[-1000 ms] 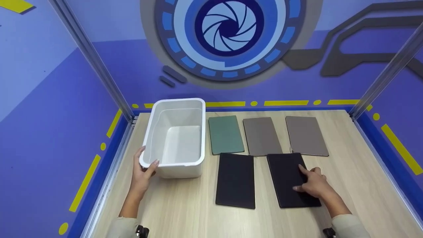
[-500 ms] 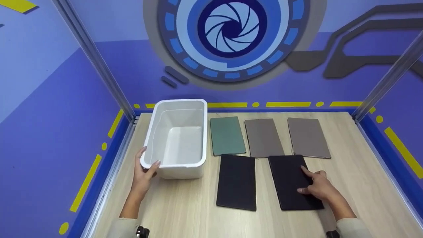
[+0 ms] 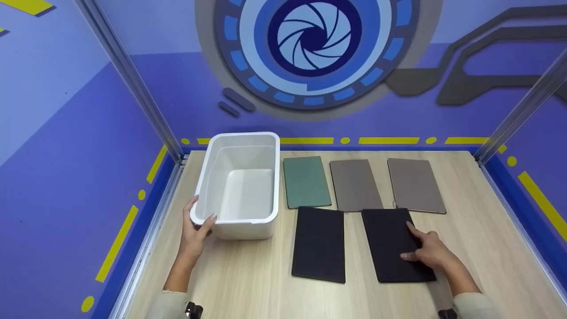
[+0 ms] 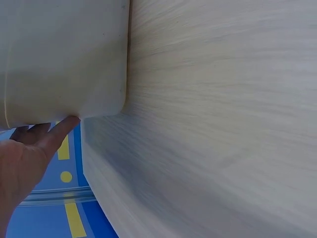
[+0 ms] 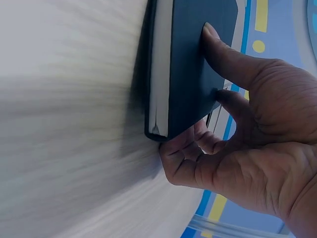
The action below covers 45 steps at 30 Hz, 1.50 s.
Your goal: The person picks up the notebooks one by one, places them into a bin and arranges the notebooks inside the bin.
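Observation:
In the head view my left hand (image 3: 193,235) grips the near left corner of a white plastic bin (image 3: 250,230), thumb on the front rim and fingers on the left side. The bin's floor is bare. My right hand (image 3: 433,252) is at the right edge of a black notebook (image 3: 390,248) lying on the table. The right wrist view has the thumb and index finger on that notebook's cover (image 5: 193,64), while the other fingers curl against its edge. Left of it lies a second black notebook (image 3: 318,244), untouched.
Behind the black notebooks lie a green notebook (image 3: 307,181) and two taupe notebooks, one in the middle (image 3: 355,185) and one at right (image 3: 416,185). Blue walls and metal posts (image 3: 153,106) bound the wooden table (image 3: 248,283).
The head view has shifted slightly, moving the scene a little to the right in the picture. Both hands keep the same hold, and the bin and notebooks stay where they were.

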Available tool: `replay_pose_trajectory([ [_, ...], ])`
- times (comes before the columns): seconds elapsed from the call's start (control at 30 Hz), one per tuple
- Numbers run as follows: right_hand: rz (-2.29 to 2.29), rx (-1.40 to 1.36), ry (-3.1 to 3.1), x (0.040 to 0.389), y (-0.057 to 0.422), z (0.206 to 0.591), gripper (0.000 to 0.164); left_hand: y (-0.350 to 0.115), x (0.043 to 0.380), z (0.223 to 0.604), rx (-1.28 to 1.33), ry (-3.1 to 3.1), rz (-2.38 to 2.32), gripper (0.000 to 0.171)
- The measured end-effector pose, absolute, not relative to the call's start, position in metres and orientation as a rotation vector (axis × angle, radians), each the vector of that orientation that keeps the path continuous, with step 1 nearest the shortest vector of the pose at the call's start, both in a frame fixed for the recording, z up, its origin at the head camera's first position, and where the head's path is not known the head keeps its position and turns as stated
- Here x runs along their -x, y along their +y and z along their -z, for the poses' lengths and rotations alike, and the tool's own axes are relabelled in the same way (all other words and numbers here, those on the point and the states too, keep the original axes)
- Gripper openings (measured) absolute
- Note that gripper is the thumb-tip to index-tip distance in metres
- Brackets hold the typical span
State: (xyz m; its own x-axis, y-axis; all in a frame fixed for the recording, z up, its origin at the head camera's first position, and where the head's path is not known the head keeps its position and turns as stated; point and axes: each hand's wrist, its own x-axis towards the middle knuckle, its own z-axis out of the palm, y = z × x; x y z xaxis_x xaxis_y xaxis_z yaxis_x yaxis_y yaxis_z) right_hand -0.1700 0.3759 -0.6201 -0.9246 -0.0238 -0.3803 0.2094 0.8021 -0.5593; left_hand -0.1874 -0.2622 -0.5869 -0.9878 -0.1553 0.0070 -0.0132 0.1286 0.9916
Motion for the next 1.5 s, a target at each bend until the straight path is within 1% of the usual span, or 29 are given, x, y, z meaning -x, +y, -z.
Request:
replay_pose_trajectory([
  [0.37,0.971,-0.128,2.530,0.164,0.379,0.622,0.117,-0.259,0.187,0.589,-0.150,-2.270,2.019,0.077],
  [0.43,1.041,-0.133,2.477,0.163,0.382,0.622,0.116,-0.259,0.186,0.589,-0.143,-2.275,2.027,0.077],
  [0.7,1.281,-0.185,2.404,0.157,0.400,0.631,0.104,-0.259,0.187,0.589,-0.144,-2.280,2.029,0.077],
  [1.03,1.506,-0.303,2.249,0.155,0.413,0.643,0.104,-0.259,0.190,0.588,-0.141,-2.308,2.017,0.078],
  [1.27,1.526,-0.308,2.221,0.158,0.410,0.642,0.098,-0.262,0.189,0.588,-0.145,-2.303,2.013,0.077],
  [1.5,1.510,-0.310,2.237,0.159,0.409,0.641,0.096,-0.266,0.188,0.588,-0.166,-2.310,1.995,0.078],
])
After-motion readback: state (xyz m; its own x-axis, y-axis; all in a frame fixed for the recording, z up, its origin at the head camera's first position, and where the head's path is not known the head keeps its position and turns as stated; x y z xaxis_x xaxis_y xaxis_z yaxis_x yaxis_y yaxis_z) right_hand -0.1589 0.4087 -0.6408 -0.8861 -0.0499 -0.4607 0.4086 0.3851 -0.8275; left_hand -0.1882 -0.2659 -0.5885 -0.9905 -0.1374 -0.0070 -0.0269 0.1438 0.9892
